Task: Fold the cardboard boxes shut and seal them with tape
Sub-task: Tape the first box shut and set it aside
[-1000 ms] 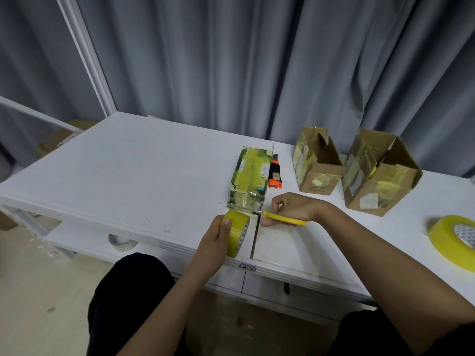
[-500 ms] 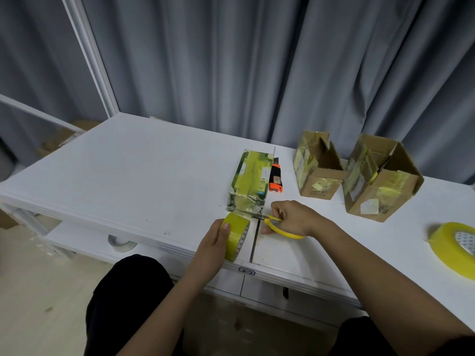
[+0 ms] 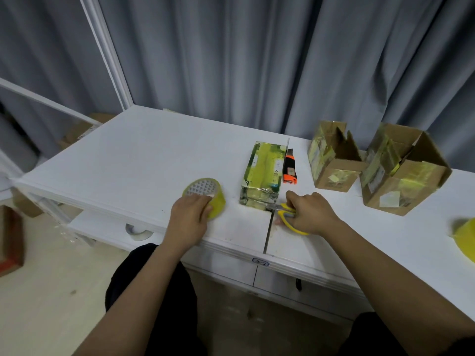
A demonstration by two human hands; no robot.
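Observation:
A green box [image 3: 263, 173] wrapped in yellow tape lies closed in the middle of the white table [image 3: 128, 155]. My left hand [image 3: 189, 217] holds a yellow tape roll [image 3: 205, 195] lying flat on the table, left of the box. My right hand [image 3: 312, 214] grips yellow-handled scissors [image 3: 288, 217] at the box's near right corner, blades pointing at the box. Two brown cardboard boxes, one nearer [image 3: 334, 160] and one farther right [image 3: 403, 173], stand with flaps open.
An orange utility knife [image 3: 289, 168] lies along the green box's right side. A second yellow tape roll [image 3: 465, 240] sits at the right edge. Grey curtains hang behind the table. A tape roll [image 3: 136, 231] rests on the lower shelf.
My left hand moved the tape roll left, away from the green box, and laid it flat. The tape strip to the box is cut. My right hand stays with the scissors.

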